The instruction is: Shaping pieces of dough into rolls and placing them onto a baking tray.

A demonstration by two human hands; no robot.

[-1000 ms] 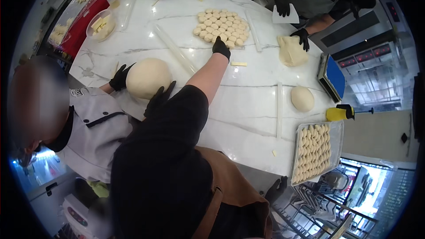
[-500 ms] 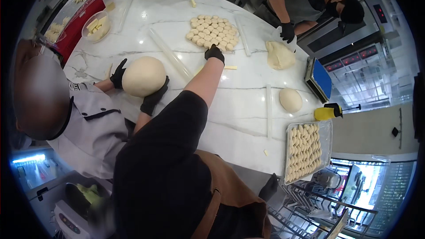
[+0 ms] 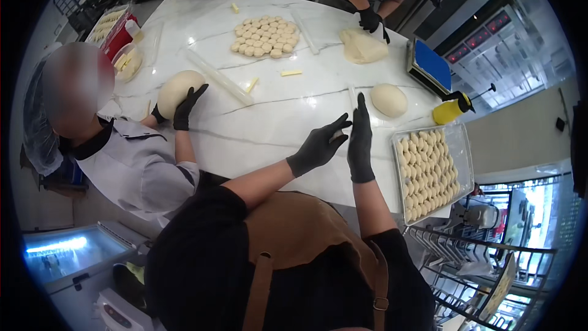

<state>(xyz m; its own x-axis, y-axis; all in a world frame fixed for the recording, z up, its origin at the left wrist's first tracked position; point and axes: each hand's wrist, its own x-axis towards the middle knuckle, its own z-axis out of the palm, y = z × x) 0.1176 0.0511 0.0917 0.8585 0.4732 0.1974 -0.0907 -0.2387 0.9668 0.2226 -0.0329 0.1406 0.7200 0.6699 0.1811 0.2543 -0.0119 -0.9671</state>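
A bright bakery kitchen around a large white marble-patterned table [image 3: 263,133].
On the right side I see an oven [image 3: 465,32] with red lit displays [image 3: 479,38], and next to it a plain beige wall [image 3: 517,141]. Lower down, beyond a metal rack [image 3: 441,242], bluish light fills a glazed opening [image 3: 527,220]. At the lower left, a white light tube [image 3: 56,246] shines in a cabinet. Small light reflections [image 3: 190,41] dot the tabletop.

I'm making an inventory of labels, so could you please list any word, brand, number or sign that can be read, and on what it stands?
No text can be read.
Red displays at right: too small and blurred to read.
Panel on white machine, lower left: too blurred.
Yellow bottle: no readable lettering.
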